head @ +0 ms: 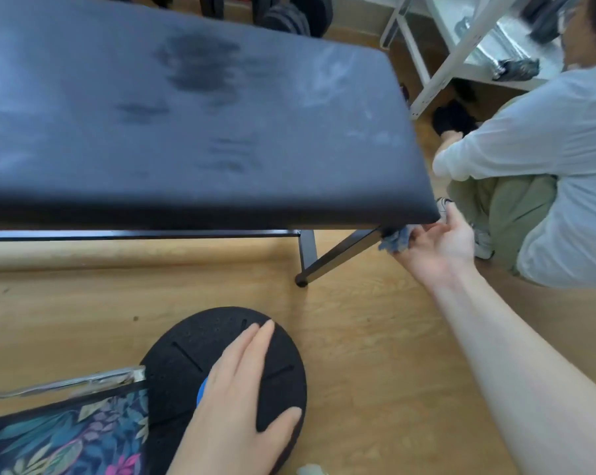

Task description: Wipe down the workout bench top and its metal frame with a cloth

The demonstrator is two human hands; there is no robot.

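The black padded bench top (187, 108) fills the upper left, with damp smears on it. Below it runs the black metal frame (344, 250), one leg slanting down to a rubber foot on the wooden floor. My right hand (433, 245) reaches under the bench's near right corner and grips a blue-grey cloth (396, 240) against the top of that leg. My left hand (241, 389) lies flat, fingers straight, on a round black disc (187, 354) on the floor.
Another person in a white shirt and green trousers (536, 173) crouches close at the right. A white metal rack (437, 60) stands behind, dark weight plates (289, 15) at the back. A floral fabric (70, 437) lies at lower left.
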